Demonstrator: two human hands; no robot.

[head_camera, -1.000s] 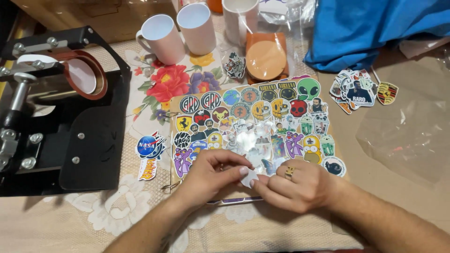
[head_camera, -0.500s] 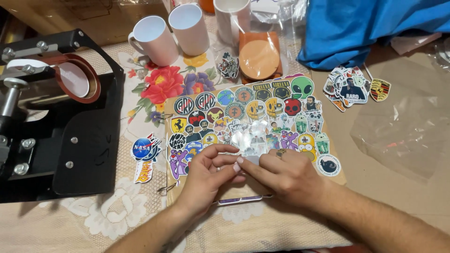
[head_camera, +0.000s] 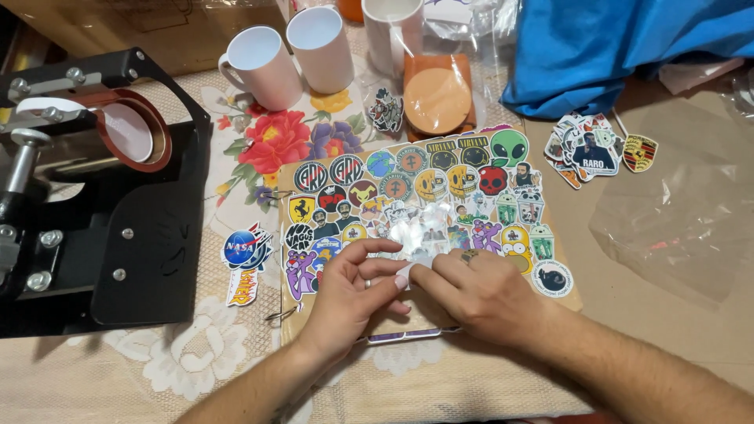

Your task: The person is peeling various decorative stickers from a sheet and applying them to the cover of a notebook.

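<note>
My left hand (head_camera: 349, 294) and my right hand (head_camera: 475, 292) meet over the near edge of a brown board (head_camera: 561, 302) covered with several colourful stickers. Both pinch a small pale sticker (head_camera: 418, 257) between thumb and fingertips, where the two hands touch. A ring shows on each hand. The stickers under my palms are hidden.
A black mug heat press (head_camera: 86, 204) stands at the left. Three white mugs (head_camera: 259, 67) and wrapped orange coasters (head_camera: 437, 98) stand at the back. Loose stickers (head_camera: 593, 149) lie at the right, near blue cloth (head_camera: 620, 43) and clear plastic wrap (head_camera: 683, 224). Two stickers (head_camera: 245, 250) lie beside the press.
The view has shifted slightly. My hands stay pressed together on the small sticker, and my fingers have shifted on it, with the left fingers spread wider.
</note>
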